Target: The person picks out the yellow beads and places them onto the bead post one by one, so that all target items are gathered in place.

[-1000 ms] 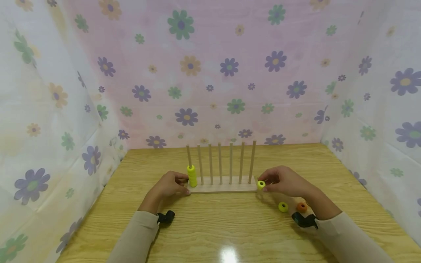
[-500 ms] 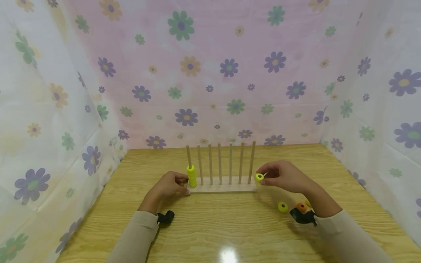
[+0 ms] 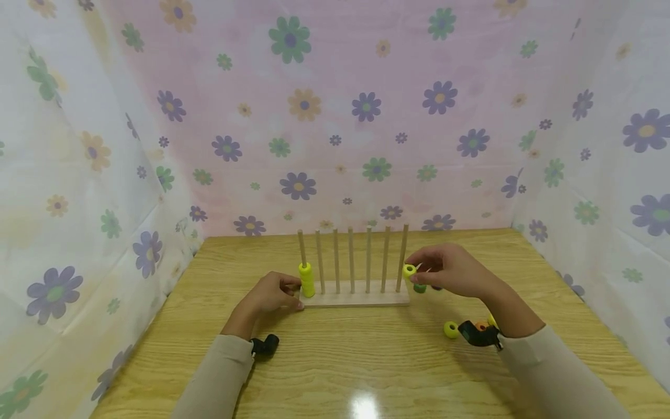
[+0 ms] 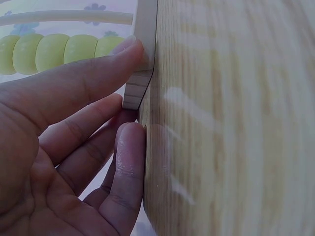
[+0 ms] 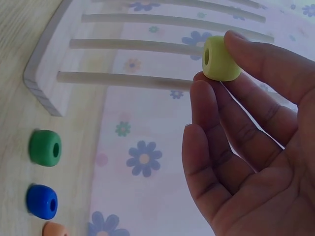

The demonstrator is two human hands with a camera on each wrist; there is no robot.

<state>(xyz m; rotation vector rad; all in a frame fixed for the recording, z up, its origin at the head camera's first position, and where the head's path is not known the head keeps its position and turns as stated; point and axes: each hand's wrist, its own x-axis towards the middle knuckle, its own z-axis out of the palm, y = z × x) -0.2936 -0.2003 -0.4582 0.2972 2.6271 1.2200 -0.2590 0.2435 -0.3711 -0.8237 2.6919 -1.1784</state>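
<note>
A wooden peg rack (image 3: 356,299) with several upright pegs stands mid-table. Yellow beads (image 3: 306,279) are stacked on its leftmost peg, seen also in the left wrist view as yellow beads (image 4: 54,51). My left hand (image 3: 272,294) rests at the rack's left end, its fingertips (image 4: 129,49) pressing the base corner (image 4: 140,83). My right hand (image 3: 450,270) pinches a yellow bead (image 3: 409,270) in the air beside the rightmost peg (image 3: 402,256). The right wrist view shows that yellow bead (image 5: 220,58) between thumb and fingertips (image 5: 204,91).
Loose beads lie on the table right of the rack: a green bead (image 5: 45,147), a blue bead (image 5: 42,201), an orange bead (image 5: 56,229) and a yellow bead (image 3: 451,329). Flowered cloth walls (image 3: 335,116) close in the table on three sides.
My right hand has lifted the yellow bead from near the rack's right base corner up and slightly left, beside the rightmost peg. The left hand has not moved.
</note>
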